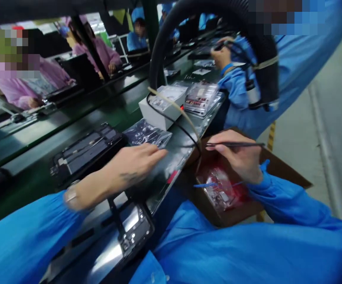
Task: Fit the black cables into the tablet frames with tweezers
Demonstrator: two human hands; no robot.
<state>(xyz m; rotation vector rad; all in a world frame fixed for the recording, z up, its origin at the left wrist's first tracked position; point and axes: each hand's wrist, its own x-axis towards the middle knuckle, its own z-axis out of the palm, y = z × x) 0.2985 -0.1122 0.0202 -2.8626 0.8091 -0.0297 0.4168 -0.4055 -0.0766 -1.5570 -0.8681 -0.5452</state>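
Note:
My right hand (237,156) grips a pair of dark tweezers (242,144), held level with the tips pointing left. It is above a cardboard box (289,167) holding clear and red plastic bags (222,191). My left hand (137,161) is over the bench edge, back up, fingers stretched to the right; its thumb is hidden and I see nothing held. Beneath that forearm lies a dark electronic device with shiny metal panels (135,227). Another black device (89,150) rests beyond the wrist. A clear plastic bag (144,132) lies just past my left fingers.
A white box (159,112) with a red light stands on the bench beside stacked clear trays (202,98). A thick black hose (156,59) arches down, and a thin cable (185,114) hangs over the edge. A co-worker's blue sleeve (232,85) is close at right; others sit across the line.

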